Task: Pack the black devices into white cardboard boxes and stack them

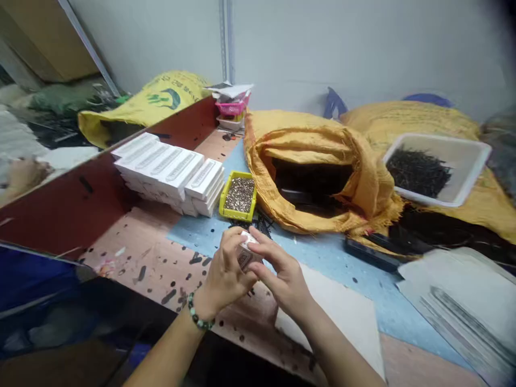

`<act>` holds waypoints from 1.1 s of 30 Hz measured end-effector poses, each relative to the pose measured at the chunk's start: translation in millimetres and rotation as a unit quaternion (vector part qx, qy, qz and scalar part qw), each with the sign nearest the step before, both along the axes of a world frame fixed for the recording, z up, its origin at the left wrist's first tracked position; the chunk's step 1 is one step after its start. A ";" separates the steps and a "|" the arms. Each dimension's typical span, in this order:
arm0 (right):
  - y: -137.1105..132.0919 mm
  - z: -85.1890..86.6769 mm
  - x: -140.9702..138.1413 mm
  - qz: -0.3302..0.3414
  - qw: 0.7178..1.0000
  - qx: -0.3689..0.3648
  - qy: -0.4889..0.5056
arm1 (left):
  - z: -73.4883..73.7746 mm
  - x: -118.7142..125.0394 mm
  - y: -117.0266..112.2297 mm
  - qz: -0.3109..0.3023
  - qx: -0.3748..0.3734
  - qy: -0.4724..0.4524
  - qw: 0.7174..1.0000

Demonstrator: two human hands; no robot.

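Two bare hands, the left hand point(226, 271) and right hand point(284, 274), clamp one small white printed card packet point(246, 251) between their fingers, above the wood-topped counter point(133, 242) and inward of its front edge, the packet's long axis tilted near upright. One rectangular yellow plastic tray point(237, 214) of small metal pieces point(239, 194) sits just beyond the hands, beside a stack of white boxes point(167, 174), five across the top layer.

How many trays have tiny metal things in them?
2: a small yellow tray of silvery bits, beside the white boxes, and a white tray of dark nails on a yellow sack. More may hide in the pink basket.
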State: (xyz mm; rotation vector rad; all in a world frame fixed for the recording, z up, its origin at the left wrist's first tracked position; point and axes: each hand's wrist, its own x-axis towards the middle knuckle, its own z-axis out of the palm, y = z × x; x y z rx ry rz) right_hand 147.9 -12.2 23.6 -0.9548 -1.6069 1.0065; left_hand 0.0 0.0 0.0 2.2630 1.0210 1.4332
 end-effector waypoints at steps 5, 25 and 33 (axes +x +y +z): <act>26.8 -6.6 4.5 -0.095 0.993 0.005 0.071 | 20.3 12.7 9.0 0.070 -0.017 0.073 0.995; -50.6 -57.6 276.1 -0.521 0.675 -0.033 -0.521 | 72.6 -17.0 108.1 0.327 0.005 0.276 0.904; 25.7 -47.0 208.1 -0.342 0.813 0.123 -0.455 | 5.1 31.0 151.0 0.177 -0.265 0.254 0.913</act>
